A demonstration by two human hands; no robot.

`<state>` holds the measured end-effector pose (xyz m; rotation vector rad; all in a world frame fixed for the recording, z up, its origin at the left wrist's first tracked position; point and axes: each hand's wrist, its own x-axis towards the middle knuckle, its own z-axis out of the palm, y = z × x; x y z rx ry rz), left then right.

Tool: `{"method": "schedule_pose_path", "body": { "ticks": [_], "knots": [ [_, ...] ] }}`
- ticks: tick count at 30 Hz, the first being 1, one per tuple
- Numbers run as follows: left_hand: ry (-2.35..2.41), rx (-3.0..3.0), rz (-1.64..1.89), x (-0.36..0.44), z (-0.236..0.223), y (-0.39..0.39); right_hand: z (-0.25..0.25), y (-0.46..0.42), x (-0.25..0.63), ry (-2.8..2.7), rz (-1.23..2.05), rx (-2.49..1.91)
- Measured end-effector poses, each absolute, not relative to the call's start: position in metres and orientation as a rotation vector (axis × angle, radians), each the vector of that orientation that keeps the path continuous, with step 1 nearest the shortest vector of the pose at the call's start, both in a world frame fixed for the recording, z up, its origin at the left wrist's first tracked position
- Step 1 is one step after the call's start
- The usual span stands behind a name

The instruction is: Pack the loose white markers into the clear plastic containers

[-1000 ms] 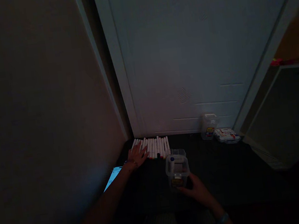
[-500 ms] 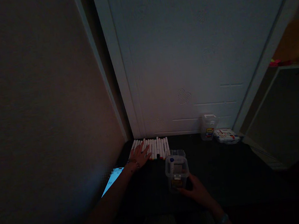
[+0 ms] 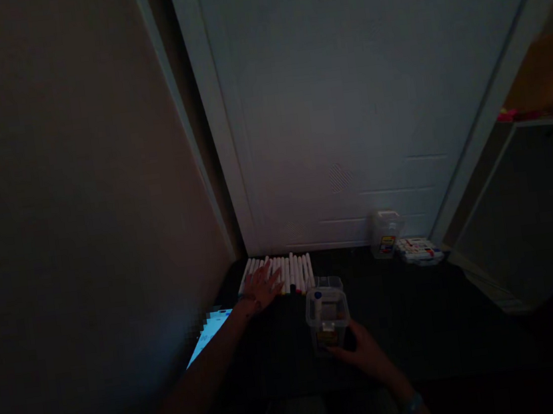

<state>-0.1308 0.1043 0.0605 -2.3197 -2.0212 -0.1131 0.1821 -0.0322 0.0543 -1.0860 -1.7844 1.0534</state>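
A row of several white markers (image 3: 292, 271) lies side by side on the dark floor against a white door (image 3: 335, 106). My left hand (image 3: 262, 286) rests flat on the left part of that row, fingers spread. My right hand (image 3: 363, 349) holds the near side of a small clear plastic box (image 3: 327, 317) that stands open on the floor. One marker with a blue cap stands inside the box.
A lit phone screen (image 3: 208, 333) lies on the floor by the left wall. A second clear box (image 3: 385, 234) and a packet of markers (image 3: 419, 249) sit by the door at the right. A dark cabinet (image 3: 534, 215) stands further right. The room is dim.
My left hand has slid a little to the right along the marker row. My right hand and the clear box have stayed in place.
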Motion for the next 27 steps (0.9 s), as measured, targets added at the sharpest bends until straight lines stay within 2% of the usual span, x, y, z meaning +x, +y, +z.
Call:
{"method": "schedule_pose_path", "body": {
  "ticks": [27],
  "knots": [
    [-1.989, -2.400, -0.123, -0.110, 0.067, 0.099, 0.053, -0.031, 0.182, -1.786, 1.047, -1.078]
  ]
}}
